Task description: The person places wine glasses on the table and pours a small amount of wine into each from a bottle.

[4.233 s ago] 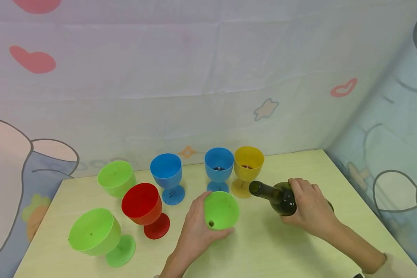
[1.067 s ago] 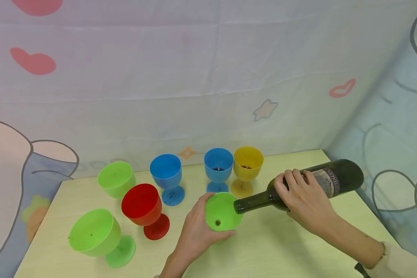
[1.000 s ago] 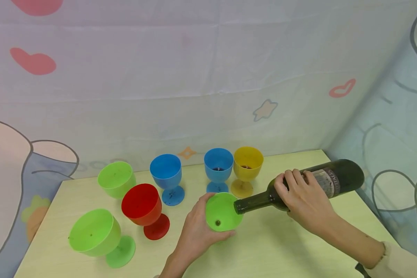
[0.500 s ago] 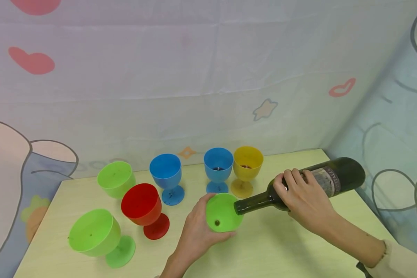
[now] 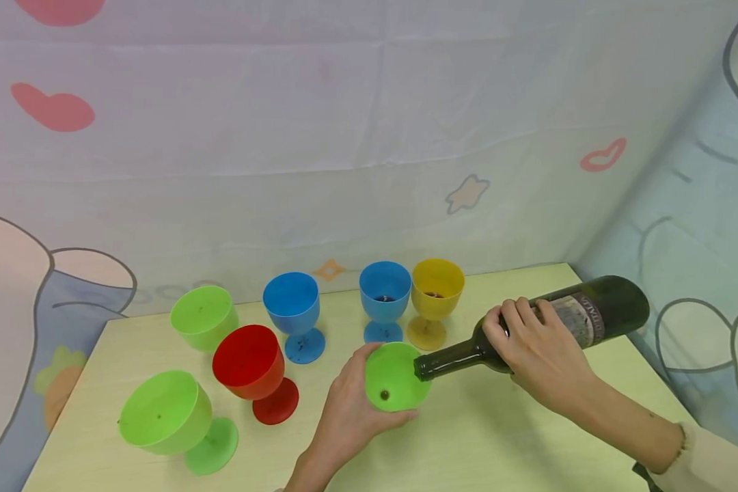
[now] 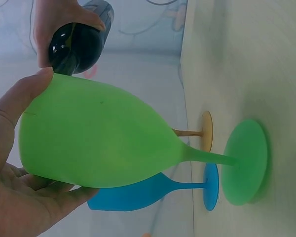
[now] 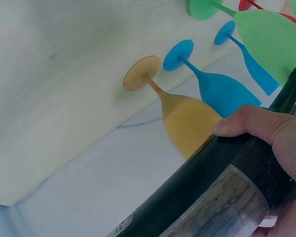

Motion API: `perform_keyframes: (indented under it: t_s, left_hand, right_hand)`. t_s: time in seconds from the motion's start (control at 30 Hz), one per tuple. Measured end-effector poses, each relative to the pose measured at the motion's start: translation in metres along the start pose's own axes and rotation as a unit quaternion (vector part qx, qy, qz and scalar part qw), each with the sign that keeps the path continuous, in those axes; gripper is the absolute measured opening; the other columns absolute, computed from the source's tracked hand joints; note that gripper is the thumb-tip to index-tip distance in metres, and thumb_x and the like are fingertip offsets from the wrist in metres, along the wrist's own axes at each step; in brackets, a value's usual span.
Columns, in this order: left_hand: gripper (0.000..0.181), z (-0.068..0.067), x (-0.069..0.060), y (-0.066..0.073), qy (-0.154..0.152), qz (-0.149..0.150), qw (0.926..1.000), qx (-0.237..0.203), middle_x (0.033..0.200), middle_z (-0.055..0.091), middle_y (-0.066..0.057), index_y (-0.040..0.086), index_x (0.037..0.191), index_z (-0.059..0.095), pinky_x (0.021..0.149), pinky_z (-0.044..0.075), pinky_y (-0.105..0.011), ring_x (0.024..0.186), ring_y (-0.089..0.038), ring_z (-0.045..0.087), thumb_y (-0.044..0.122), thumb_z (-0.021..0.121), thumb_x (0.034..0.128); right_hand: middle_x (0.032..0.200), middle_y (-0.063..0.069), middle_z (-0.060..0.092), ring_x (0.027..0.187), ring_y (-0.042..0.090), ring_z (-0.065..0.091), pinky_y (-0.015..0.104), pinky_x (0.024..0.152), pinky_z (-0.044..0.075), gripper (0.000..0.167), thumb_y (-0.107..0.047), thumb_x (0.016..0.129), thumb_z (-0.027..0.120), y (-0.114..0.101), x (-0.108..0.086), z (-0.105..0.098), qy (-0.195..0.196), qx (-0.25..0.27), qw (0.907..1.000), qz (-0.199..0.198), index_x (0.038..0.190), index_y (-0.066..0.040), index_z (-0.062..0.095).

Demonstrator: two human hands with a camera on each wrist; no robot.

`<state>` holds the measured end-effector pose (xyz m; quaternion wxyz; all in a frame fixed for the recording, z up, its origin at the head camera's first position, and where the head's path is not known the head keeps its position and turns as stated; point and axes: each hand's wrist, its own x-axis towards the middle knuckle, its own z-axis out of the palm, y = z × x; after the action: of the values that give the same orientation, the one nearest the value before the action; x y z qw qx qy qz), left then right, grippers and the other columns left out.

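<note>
My left hand [image 5: 353, 406] holds a green plastic goblet [image 5: 395, 377] round its bowl, thumb on the near side. In the left wrist view the goblet's foot [image 6: 245, 162] appears to stand on the table. A small dark spot shows in the bowl. My right hand [image 5: 538, 352] grips a dark green wine bottle [image 5: 609, 311] near its shoulder, as the right wrist view also shows. The bottle is tilted, its base raised to the right and its mouth at the goblet's right rim. Any liquid stream is too small to tell.
Behind the held goblet stand a blue goblet [image 5: 384, 287] and a yellow goblet [image 5: 436, 283], each with dark liquid inside. To the left are another blue goblet [image 5: 292, 301], a red goblet [image 5: 252, 362] and two green goblets [image 5: 166, 413]. A printed cloth [image 5: 252, 137] hangs behind the table [image 5: 498, 437].
Since the earliest frame, the right hand has brought the bottle's mouth left to the green goblet and raised its base. Over the last second the base rises slightly further; the left hand stays nearly still.
</note>
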<state>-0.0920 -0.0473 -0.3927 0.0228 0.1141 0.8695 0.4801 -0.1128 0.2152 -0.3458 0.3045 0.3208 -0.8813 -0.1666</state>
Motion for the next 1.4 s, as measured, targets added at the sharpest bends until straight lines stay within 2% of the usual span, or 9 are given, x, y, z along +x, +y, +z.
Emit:
perform_keyframes:
  t_s: [0.47,0.77,1.03,1.4]
  left_hand:
    - [0.087,0.0012,-0.0007,-0.0038,0.005,0.016,0.9999,-0.001,0.117,0.05,-0.007,0.008,0.13,0.037,0.08,0.046,-0.042,0.104,-0.025,0.048,0.036,0.084,0.0615]
    - [0.087,0.0021,0.0001,-0.0044,0.001,0.015,0.9999,-0.006,0.118,0.05,-0.006,0.009,0.13,0.037,0.082,0.045,-0.042,0.105,-0.026,0.047,0.035,0.083,0.0623]
    - [0.086,0.0024,-0.0003,-0.0051,0.007,0.03,0.9995,-0.01,0.116,0.051,-0.007,0.008,0.129,0.037,0.082,0.045,-0.043,0.103,-0.026,0.048,0.031,0.084,0.0618]
    - [0.086,0.003,0.0001,-0.0043,0.004,0.028,0.9996,-0.01,0.116,0.051,-0.008,0.008,0.13,0.037,0.082,0.045,-0.043,0.103,-0.026,0.048,0.032,0.084,0.0615]
  right_hand:
    - [0.082,0.021,0.046,0.073,0.036,0.046,0.045,0.066,0.04,0.051,-0.012,0.058,0.074,-0.0005,0.0001,-0.0001,-0.008,0.005,1.0,0.001,0.097,0.004,0.044]
    - [0.082,0.021,0.046,0.073,0.036,0.047,0.044,0.066,0.04,0.05,-0.011,0.059,0.073,-0.0003,-0.0001,0.0002,-0.011,0.001,0.9999,-0.001,0.097,0.004,0.044]
    - [0.082,0.021,0.046,0.073,0.036,0.047,0.045,0.067,0.04,0.05,-0.012,0.06,0.073,0.0004,0.0005,-0.0005,-0.016,0.002,0.9999,-0.001,0.097,0.004,0.044]
    - [0.082,0.021,0.046,0.073,0.036,0.046,0.045,0.067,0.04,0.051,-0.012,0.059,0.074,0.001,0.0001,-0.0031,-0.02,0.001,0.9998,-0.004,0.098,0.004,0.044]
